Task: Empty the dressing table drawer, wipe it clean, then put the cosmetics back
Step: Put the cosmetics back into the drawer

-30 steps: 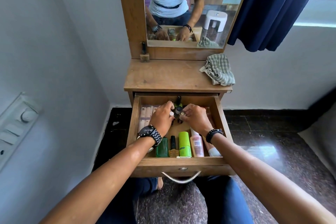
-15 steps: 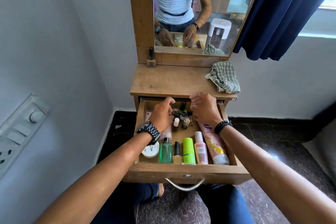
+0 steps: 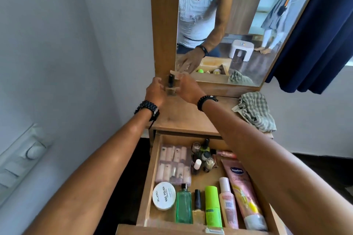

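**Hands at the back of the tabletop, drawer still full**

The dressing table (image 3: 183, 118) stands with its drawer (image 3: 150, 183) pulled out, cosmetics inside: pink tube (image 3: 242, 192), green bottle (image 3: 183, 206), round jar (image 3: 164, 195). A checked cloth (image 3: 254, 110) lies on the top's right side. Left hand (image 3: 155, 91) and right hand (image 3: 188, 89) flank a small bottle (image 3: 171, 87) by the mirror frame; whether their fingers grip anything cannot be made out.

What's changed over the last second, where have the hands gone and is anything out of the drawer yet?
Both hands left the back of the drawer and rose to the tabletop by the mirror frame, the left hand and right hand flanking the small dark-capped bottle standing there. Whether they carried anything up or grip it is unclear. The front row of cosmetics, the nail-polish cluster and the checked cloth lie as before.
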Motion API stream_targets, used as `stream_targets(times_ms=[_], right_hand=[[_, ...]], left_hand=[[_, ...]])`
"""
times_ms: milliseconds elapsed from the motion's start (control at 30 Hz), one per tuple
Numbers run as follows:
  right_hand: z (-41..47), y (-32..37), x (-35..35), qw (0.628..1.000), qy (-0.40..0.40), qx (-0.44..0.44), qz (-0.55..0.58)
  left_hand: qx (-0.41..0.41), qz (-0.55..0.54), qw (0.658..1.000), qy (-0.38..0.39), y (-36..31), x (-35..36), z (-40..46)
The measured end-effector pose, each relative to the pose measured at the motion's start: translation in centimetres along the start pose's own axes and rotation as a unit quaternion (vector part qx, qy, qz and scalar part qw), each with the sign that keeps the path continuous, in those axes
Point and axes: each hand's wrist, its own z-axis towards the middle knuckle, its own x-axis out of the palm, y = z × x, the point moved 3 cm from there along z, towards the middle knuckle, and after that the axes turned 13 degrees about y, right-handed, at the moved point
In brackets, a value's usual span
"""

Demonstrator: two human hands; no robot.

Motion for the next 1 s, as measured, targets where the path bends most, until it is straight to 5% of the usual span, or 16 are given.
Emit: stream_targets(times_ms=[133, 300, 633, 867, 1000], right_hand=[[1.8, -0.3, 1.3, 1.0, 0.006, -0.005, 0.023], [0.8, -0.5, 1.3, 0.993, -0.1, -0.017, 0.059], [-11.9, -1.2, -2.2, 0.959, -0.177, 0.011, 0.223], [-21.7, -3.4, -0.3, 0.966, -0.14, 0.066, 0.209], [-24.3, -5.1, 3.0, 0.97, -0.113, 0.108, 0.185]], left_hand=[[-0.037, 0.013, 0.996, 0.076, 0.5, 1.0, 0.8], [-0.027, 0.002, 0.996, 0.084, -0.1, 1.7, 0.0], [0.108, -0.043, 0.989, 0.09, -3.6, 3.2, -9.7], [0.078, -0.08, 0.977, 0.181, -1.4, 6.5, -19.2], [0.05, 0.025, 0.98, 0.192, 0.8, 7.8, -23.4]])
